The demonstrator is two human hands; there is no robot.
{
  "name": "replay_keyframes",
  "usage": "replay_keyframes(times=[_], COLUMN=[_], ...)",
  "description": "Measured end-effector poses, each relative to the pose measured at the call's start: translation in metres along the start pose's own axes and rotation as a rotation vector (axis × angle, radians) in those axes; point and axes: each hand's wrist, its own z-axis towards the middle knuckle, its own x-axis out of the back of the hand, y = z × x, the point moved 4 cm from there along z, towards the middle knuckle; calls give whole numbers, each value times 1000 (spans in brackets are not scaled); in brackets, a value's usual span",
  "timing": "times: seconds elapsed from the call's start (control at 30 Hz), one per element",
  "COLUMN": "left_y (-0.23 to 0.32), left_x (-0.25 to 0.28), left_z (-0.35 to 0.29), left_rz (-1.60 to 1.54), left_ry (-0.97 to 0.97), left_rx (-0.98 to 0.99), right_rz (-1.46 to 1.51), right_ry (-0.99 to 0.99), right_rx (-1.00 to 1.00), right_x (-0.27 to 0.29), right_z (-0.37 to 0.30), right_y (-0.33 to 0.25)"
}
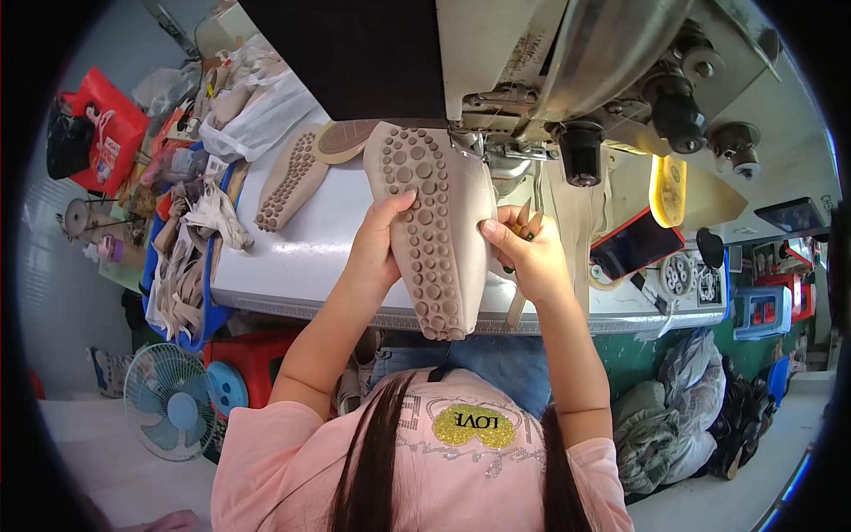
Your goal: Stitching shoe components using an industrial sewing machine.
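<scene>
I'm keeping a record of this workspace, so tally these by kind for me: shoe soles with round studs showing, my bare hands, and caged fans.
Studded soles: 2 (the held sole, the other sole on the white table)
Bare hands: 2 (left hand, right hand)
Caged fans: 1 (the blue-hubbed fan)
Total: 5

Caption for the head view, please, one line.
Left hand and right hand hold a beige shoe, studded sole toward the camera, at a sewing machine.

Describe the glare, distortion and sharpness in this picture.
Head view: pale glare on the white table; head view: its front edge bows, corners go black; head view: the held studded sole looks reasonably sharp.
</scene>
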Motion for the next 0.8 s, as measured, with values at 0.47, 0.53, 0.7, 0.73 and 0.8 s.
replay_keyframes(times=[0.47, 0.53, 0.7, 0.73, 0.8], left_y=[11, 13, 19, 19, 18], left_x=[-6, -5, 1, 2, 6], left_z=[17, 19, 25, 27, 36], left_rz=[2, 27, 79, 57, 24], left_ry=[-7, 1, 14, -15, -110], left_rx=[103, 95, 109, 134, 166], right_rz=[-33, -7, 38, -2, -41], right_ry=[56, 48, 44, 74, 100], right_rx=[69, 71, 65, 93, 122], right_x=[4, 3, -4, -8, -11], right_z=[15, 15, 13, 12, 11], right_y=[-1, -1, -2, -5, -7])
